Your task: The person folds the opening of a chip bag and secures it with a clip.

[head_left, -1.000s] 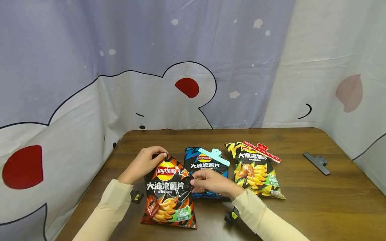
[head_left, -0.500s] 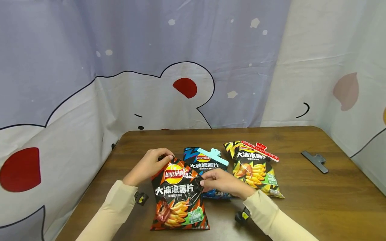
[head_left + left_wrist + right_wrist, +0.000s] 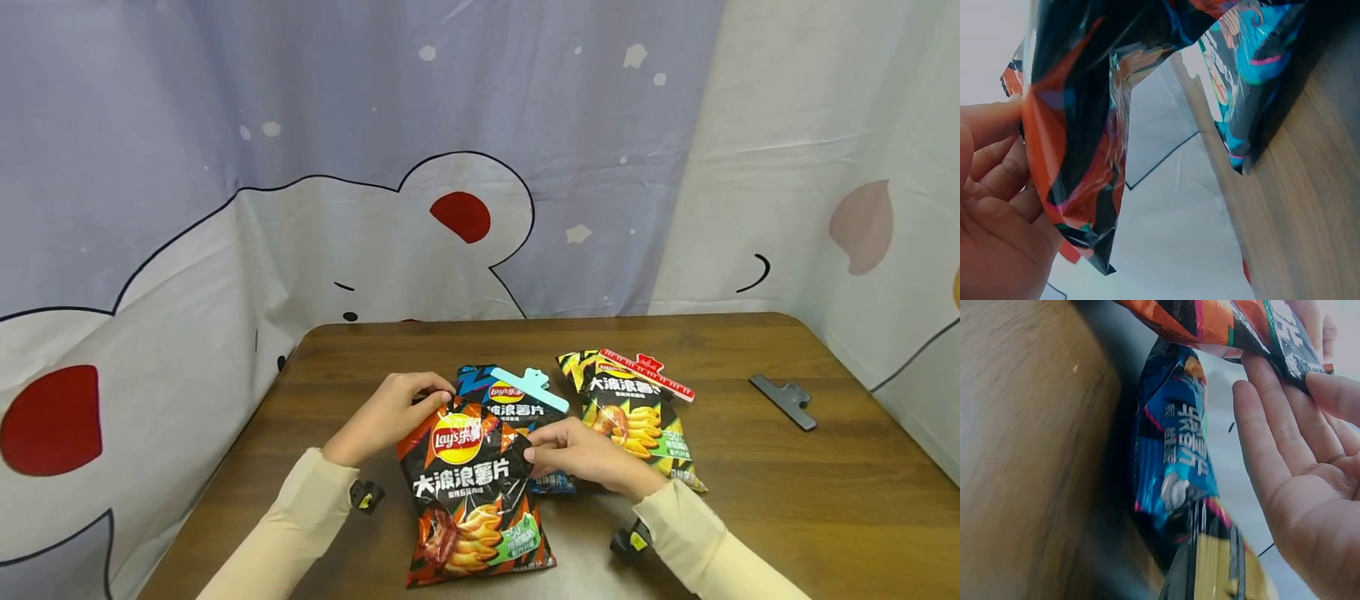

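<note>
A red and black bag of potato chips (image 3: 472,492) is held between both hands, tilted in front of a blue chip bag. The left hand (image 3: 393,417) pinches its top edge near the upper left corner; in the left wrist view the bag's side (image 3: 1072,144) hangs beside the fingers. My right hand (image 3: 592,454) pinches the bag's right edge between thumb and fingers, the other fingers spread behind it in the right wrist view. The blue chip bag (image 3: 480,382), partly hidden by the red one, wears a light blue clip (image 3: 529,388) across its top.
A yellow chip bag (image 3: 637,425) with a red ruler-patterned clip (image 3: 648,375) lies right of the blue one. Farther right a grey clip (image 3: 783,402) rests on the wooden table (image 3: 750,483). A patterned curtain (image 3: 360,108) hangs behind the table.
Both hands have carried the red and black chip bag to the right, and it now covers more of the blue bag. The clips and the other bags stay in place.
</note>
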{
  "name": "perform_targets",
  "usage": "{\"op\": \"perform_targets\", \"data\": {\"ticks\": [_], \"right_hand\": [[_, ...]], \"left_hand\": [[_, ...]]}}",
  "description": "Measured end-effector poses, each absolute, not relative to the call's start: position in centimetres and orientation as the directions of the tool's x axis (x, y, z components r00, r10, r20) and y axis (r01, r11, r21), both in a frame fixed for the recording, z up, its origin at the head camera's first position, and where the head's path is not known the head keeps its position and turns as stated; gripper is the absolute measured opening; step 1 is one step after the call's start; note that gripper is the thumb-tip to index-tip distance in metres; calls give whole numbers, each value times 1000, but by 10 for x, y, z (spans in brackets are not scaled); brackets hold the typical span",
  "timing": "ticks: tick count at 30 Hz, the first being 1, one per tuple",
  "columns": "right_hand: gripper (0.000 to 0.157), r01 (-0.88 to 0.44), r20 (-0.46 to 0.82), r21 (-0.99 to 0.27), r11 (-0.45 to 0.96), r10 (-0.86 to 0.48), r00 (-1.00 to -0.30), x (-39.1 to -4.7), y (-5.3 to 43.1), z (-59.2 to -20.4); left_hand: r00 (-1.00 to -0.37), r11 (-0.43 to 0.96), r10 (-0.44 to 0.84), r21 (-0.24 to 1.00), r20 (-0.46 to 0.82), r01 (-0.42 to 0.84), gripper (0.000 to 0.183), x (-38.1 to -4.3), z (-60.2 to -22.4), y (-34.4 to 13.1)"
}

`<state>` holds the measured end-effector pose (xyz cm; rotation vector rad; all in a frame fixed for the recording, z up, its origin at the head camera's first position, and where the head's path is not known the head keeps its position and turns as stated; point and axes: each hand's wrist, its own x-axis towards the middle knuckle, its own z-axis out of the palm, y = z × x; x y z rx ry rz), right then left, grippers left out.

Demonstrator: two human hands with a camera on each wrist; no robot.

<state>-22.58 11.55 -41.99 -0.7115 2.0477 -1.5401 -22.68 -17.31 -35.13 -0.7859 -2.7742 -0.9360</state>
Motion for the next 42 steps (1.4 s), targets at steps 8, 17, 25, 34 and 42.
{"op": "perform_targets", "data": {"ticks": [8,17,25,34,42], "right_hand": [[31,-114,-86,-954,276,-622,-778,-223,128,-418],[31,-117,-65,-961,252,-613,-787,-220,137,-418],[32,-150,-45,-948,282,-582,-812,-215,142,-417],[27,-250,28,-912,326,-558,-830,-211,146,-422],[29,-205,29,-937,281,-524,-851,-206,148,-421]], "left_hand": [[-850,659,460,542,257,521,17,-225,-349,-165],[-816,634,502,518,288,574,21,-226,-350,-156],[-806,622,509,518,302,587,18,-227,-352,-149],[-805,610,516,534,293,585,19,-225,-351,-140],[-776,572,538,533,330,623,16,-228,-353,-135]]}}
